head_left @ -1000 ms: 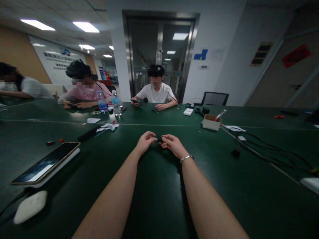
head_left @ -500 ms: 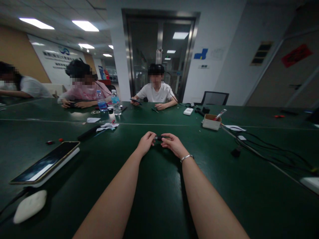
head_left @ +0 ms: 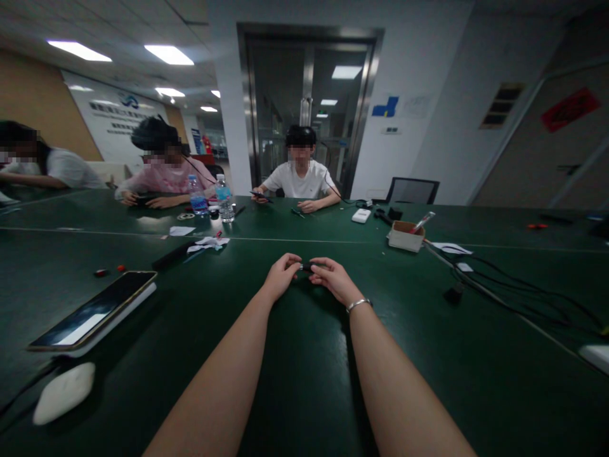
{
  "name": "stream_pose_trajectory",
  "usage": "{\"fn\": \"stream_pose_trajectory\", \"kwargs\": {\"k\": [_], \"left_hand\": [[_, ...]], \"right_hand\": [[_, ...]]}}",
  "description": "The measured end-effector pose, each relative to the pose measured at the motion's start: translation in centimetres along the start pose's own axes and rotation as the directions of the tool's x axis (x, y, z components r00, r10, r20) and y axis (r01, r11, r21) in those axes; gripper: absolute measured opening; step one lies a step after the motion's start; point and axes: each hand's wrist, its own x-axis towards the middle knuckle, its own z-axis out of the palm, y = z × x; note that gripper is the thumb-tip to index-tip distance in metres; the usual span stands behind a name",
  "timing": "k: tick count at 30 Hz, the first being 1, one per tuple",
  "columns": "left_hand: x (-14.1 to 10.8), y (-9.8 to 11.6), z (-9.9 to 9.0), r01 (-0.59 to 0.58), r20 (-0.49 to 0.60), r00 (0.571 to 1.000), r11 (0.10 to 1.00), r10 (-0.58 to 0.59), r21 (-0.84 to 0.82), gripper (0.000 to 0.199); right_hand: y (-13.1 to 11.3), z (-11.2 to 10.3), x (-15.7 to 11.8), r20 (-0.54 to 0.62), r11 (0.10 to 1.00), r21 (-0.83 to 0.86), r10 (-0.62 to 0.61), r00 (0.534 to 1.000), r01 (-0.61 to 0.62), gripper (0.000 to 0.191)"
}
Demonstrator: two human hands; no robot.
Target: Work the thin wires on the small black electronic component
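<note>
A small, slim black object with a silvery end (head_left: 306,267) is held level between my two hands above the green table (head_left: 304,393). Its exact kind is too small to make out. My left hand (head_left: 282,277) pinches the silvery end with thumb and fingers. My right hand (head_left: 333,279), with a silver bracelet at the wrist, closes its fingertips on the black end. Parts of the object are hidden behind the fingertips.
To the left lie a phone (head_left: 95,314) on a white block and a white rounded case (head_left: 65,393). Crumpled paper (head_left: 208,244) and water bottles (head_left: 224,200) stand farther off. A small box (head_left: 406,237) and black cables (head_left: 518,279) are on the right. Several people sit opposite.
The whole view has shifted slightly, so things appear a little farther right and lower. Both hands keep their pinch on the small black object.
</note>
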Motion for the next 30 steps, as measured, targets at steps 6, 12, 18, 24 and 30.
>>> {"fn": "stream_pose_trajectory", "kwargs": {"k": [6, 12, 18, 24, 30], "left_hand": [[0.1, 0.1, -0.2, -0.013, -0.042, 0.999, 0.999, 0.011, -0.032, 0.021], [0.3, -0.6, 0.1, -0.006, -0.003, 1.0, 0.998, 0.006, -0.062, 0.027], [0.1, 0.0, 0.0, 0.035, -0.008, 0.999, 0.999, -0.034, 0.002, 0.023], [0.0, 0.6, -0.1, 0.02, -0.034, 0.999, 0.997, -0.023, -0.068, 0.022], [0.1, 0.1, 0.0, -0.018, -0.019, 1.0, 0.997, 0.017, -0.077, 0.022]], "right_hand": [[-0.2, 0.1, -0.1, 0.001, 1.0, 0.01, 0.006, 1.0, -0.006, 0.027], [-0.1, 0.1, -0.1, -0.004, 1.0, 0.005, 0.007, 1.0, -0.007, 0.025], [-0.1, 0.1, -0.1, -0.01, 1.0, 0.009, 0.002, 1.0, -0.002, 0.023], [-0.1, 0.1, 0.0, -0.01, 1.0, 0.021, 0.013, 1.0, -0.012, 0.025], [0.1, 0.1, 0.0, 0.0, 0.999, 0.032, -0.009, 1.0, 0.009, 0.025]]}}
